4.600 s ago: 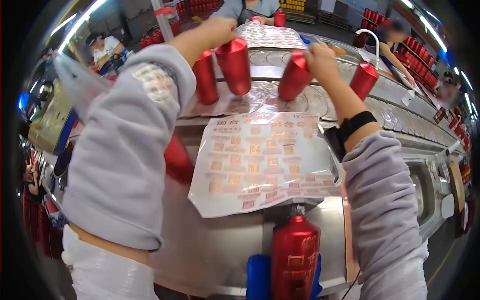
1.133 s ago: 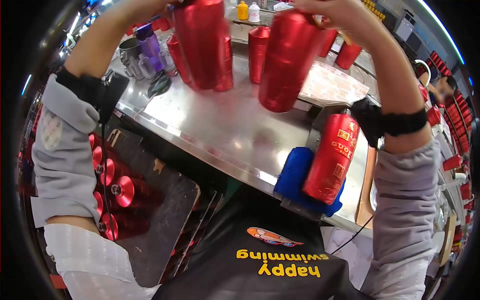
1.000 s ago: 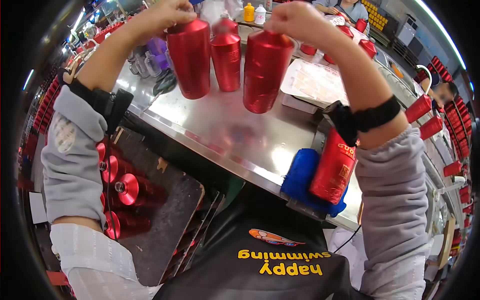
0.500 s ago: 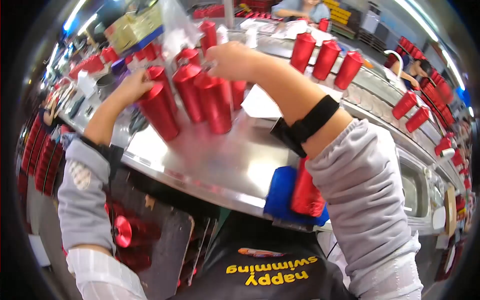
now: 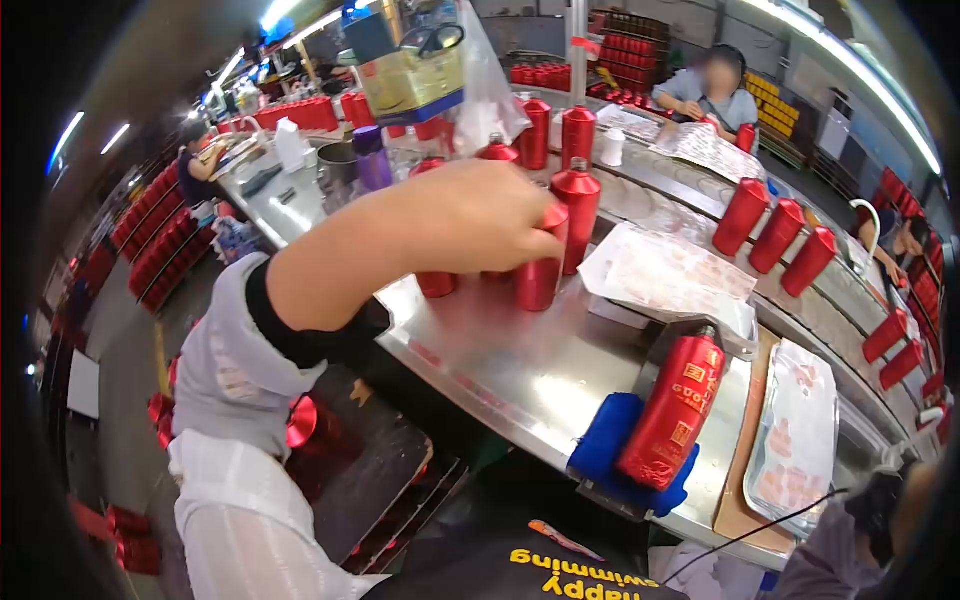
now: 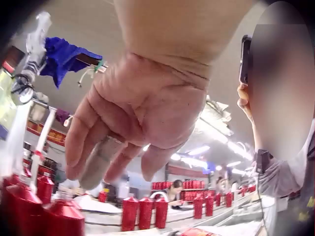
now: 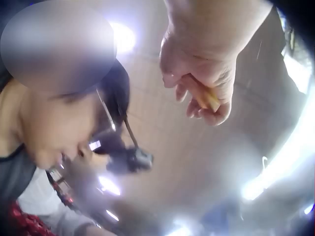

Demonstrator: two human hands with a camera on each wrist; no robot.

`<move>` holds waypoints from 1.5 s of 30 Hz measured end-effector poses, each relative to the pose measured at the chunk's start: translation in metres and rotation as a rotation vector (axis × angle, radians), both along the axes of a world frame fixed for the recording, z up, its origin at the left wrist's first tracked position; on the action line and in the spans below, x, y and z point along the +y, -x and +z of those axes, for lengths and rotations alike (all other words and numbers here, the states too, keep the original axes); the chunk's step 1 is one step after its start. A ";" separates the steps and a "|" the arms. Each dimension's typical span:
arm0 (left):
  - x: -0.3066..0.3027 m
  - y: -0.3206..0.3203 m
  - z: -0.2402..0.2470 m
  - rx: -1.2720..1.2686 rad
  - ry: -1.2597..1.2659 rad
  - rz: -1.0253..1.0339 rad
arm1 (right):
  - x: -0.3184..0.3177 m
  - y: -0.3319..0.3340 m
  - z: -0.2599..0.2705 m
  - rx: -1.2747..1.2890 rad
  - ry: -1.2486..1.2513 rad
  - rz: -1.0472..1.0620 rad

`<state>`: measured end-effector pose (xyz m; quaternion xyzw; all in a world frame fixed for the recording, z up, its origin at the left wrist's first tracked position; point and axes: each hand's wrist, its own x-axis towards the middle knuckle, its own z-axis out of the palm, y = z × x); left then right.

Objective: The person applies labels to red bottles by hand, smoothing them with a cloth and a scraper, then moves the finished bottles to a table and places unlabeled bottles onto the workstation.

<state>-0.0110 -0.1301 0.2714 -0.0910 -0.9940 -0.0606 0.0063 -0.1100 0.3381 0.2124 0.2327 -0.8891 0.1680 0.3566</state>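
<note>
In the head view my left hand (image 5: pixel 480 215) reaches across from the left, its fingers just over a red bottle (image 5: pixel 540 272) in a cluster on the steel table. In the left wrist view the left hand (image 6: pixel 138 113) hangs with loose fingers and nothing in them; a greyish cover (image 6: pixel 101 162) wraps one finger. Red bottles (image 6: pixel 64 216) stand below it. At the lower right edge of the head view my right hand (image 5: pixel 912 510) is partly cut off. In the right wrist view the right hand (image 7: pixel 202 78) has loosely curled fingers and a yellowish thumb tip (image 7: pixel 211 102).
A red bottle with gold lettering (image 5: pixel 675 405) lies on a blue cloth (image 5: pixel 608 430). Printed sheets (image 5: pixel 665 270) and a lined tray (image 5: pixel 795 430) sit on the steel table (image 5: pixel 480 375). Several red bottles (image 5: pixel 742 215) stand along the conveyor. People work beyond and at the sides.
Both hands held red bottles by their tops earlier; they have let go. The right hand has drawn back to the lower right, the left has swung rightward over the cluster. The head view has turned.
</note>
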 end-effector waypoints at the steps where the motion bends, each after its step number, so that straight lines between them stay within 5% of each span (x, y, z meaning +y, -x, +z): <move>1: 0.010 -0.003 0.001 0.114 -0.045 -0.191 | 0.021 -0.007 -0.005 -0.017 -0.010 -0.046; 2: 0.028 -0.012 0.015 0.082 -0.209 -0.210 | 0.038 -0.014 -0.010 -0.028 -0.018 -0.085; 5: 0.036 -0.011 0.038 0.475 -0.694 -0.807 | 0.067 -0.036 -0.017 -0.024 -0.019 -0.133; 9: 0.063 -0.057 0.059 0.554 -0.690 -0.901 | 0.085 -0.064 -0.019 -0.008 -0.015 -0.163; 16: 0.090 -0.108 0.056 0.597 -0.530 -0.997 | 0.103 -0.099 -0.017 0.002 -0.033 -0.208; 35: 0.104 -0.111 0.047 0.718 -0.450 -1.066 | 0.070 -0.127 -0.011 0.187 0.033 -0.090; 45: 0.101 -0.071 0.019 0.761 -0.719 -1.092 | 0.016 -0.169 -0.013 0.728 0.558 0.099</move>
